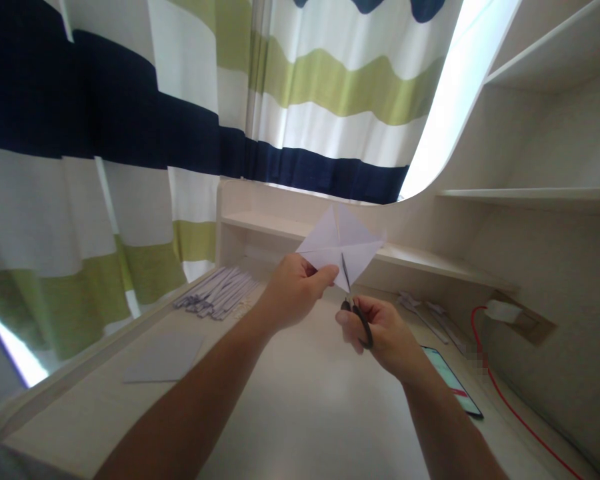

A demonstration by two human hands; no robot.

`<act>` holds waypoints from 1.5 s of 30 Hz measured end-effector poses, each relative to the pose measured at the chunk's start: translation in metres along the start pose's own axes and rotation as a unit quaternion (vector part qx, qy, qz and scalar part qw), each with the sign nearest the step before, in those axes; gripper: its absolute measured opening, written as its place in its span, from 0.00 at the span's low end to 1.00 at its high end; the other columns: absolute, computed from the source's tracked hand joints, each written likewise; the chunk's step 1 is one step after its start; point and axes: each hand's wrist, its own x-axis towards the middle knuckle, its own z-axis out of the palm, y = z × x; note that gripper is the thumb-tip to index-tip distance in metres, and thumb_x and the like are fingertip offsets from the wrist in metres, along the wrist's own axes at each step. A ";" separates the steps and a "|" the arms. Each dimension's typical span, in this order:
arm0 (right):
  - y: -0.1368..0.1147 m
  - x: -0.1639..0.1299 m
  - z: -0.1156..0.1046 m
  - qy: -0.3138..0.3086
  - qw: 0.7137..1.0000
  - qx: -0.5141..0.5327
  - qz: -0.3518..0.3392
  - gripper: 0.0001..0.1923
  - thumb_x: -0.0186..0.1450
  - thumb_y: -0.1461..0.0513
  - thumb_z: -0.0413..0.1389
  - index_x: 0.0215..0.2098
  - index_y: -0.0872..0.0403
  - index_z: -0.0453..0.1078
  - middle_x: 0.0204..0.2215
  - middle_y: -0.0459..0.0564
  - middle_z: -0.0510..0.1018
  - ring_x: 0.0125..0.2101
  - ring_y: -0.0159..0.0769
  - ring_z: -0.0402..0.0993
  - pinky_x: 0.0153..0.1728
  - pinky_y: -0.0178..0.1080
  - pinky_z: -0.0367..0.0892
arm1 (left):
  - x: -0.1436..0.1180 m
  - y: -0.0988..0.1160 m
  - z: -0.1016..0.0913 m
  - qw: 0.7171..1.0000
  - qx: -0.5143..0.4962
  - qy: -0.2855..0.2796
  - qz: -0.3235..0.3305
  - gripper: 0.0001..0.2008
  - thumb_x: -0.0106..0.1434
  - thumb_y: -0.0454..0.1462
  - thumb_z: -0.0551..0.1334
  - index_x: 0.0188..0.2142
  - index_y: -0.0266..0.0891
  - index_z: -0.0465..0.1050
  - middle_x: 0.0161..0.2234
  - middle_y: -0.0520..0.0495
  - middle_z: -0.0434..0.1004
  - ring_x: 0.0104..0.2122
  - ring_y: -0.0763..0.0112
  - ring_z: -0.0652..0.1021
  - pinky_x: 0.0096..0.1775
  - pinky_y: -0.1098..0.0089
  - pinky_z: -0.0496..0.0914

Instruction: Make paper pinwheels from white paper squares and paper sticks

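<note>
A creased square sheet of white paper [360, 243] is held up above the desk, one corner pointing down. My left hand [300, 283] pinches its lower left part between thumb and fingers. My right hand [375, 327] grips black-handled scissors [347, 273] with fingers through the loops. The blades point up and lie at the paper's lower corner, along a crease running toward the middle. How far they have cut in, I cannot tell.
On the white desk [300, 413] lie a bundle of rolled paper sticks [217, 293], a stack of white paper [165, 357], a phone [453, 383] and several paper pieces [423, 313]. A red cable [505, 400] runs from a plug [503, 311]. Shelves and curtains stand behind.
</note>
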 end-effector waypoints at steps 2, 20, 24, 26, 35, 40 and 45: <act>0.000 0.001 0.000 0.001 1.000 0.002 -0.001 0.24 0.55 0.48 0.74 0.25 0.55 0.70 0.16 0.43 0.73 0.15 0.26 0.62 0.18 0.32 0.55 | 0.000 0.001 0.000 1.000 -0.003 -0.002 0.004 0.20 0.65 0.40 0.63 0.17 0.39 0.67 0.15 0.57 0.66 0.18 0.78 0.67 0.23 0.73 0.58; 0.000 -0.001 0.000 0.027 1.000 -0.008 0.004 0.24 0.54 0.48 0.74 0.24 0.54 0.69 0.15 0.42 0.73 0.13 0.24 0.59 0.16 0.31 0.51 | -0.001 0.004 0.000 1.000 -0.012 0.005 0.010 0.20 0.65 0.39 0.64 0.17 0.39 0.67 0.15 0.56 0.67 0.18 0.78 0.68 0.23 0.73 0.58; 0.000 -0.001 0.000 0.032 0.999 -0.007 0.006 0.24 0.53 0.48 0.75 0.23 0.54 0.69 0.15 0.42 0.73 0.13 0.24 0.58 0.15 0.30 0.50 | -0.001 0.005 0.000 1.000 -0.013 0.002 0.013 0.20 0.66 0.38 0.63 0.17 0.39 0.67 0.15 0.56 0.67 0.18 0.78 0.67 0.23 0.73 0.58; 0.001 -0.001 -0.001 0.032 0.999 -0.006 0.005 0.24 0.53 0.49 0.75 0.23 0.54 0.68 0.15 0.42 0.73 0.13 0.24 0.58 0.15 0.30 0.49 | -0.001 0.005 0.000 1.000 -0.013 0.001 0.015 0.20 0.66 0.39 0.63 0.17 0.39 0.67 0.15 0.57 0.67 0.18 0.78 0.67 0.23 0.73 0.58; -0.002 -0.002 -0.001 0.033 0.999 -0.017 0.007 0.24 0.54 0.49 0.74 0.23 0.54 0.68 0.15 0.42 0.73 0.13 0.24 0.57 0.15 0.31 0.49 | 0.000 0.003 -0.001 1.000 -0.010 0.006 0.016 0.19 0.66 0.40 0.64 0.18 0.39 0.69 0.15 0.57 0.66 0.18 0.78 0.67 0.22 0.73 0.58; -0.003 -0.002 0.000 0.035 0.999 -0.015 0.003 0.24 0.54 0.49 0.75 0.22 0.53 0.67 0.15 0.42 0.73 0.13 0.24 0.57 0.16 0.31 0.48 | -0.001 0.003 -0.001 1.000 -0.002 0.008 0.009 0.20 0.66 0.40 0.64 0.18 0.39 0.68 0.16 0.56 0.67 0.18 0.78 0.68 0.23 0.73 0.59; -0.003 -0.002 0.001 0.039 0.999 -0.013 0.006 0.24 0.54 0.49 0.75 0.22 0.53 0.67 0.14 0.42 0.73 0.13 0.24 0.57 0.16 0.32 0.48 | -0.001 0.004 -0.001 1.000 0.005 0.010 0.006 0.20 0.66 0.41 0.64 0.18 0.39 0.68 0.16 0.56 0.68 0.19 0.77 0.68 0.24 0.73 0.59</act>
